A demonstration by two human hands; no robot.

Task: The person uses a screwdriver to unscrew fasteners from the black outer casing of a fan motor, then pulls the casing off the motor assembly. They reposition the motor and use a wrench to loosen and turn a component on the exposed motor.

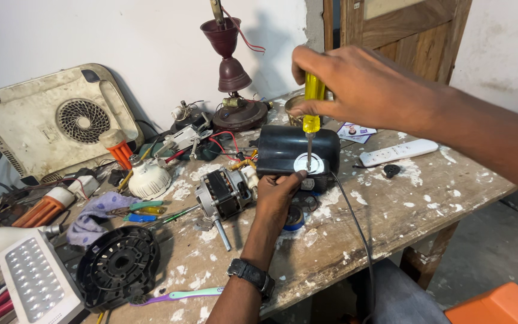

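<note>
Screwdriver, yellow handle, stands upright with its tip on the white disc of the black box on the table. Keep it vertical and press down. Right hand is closed on the handle; left hand, half curled, braces the box just below.
</note>
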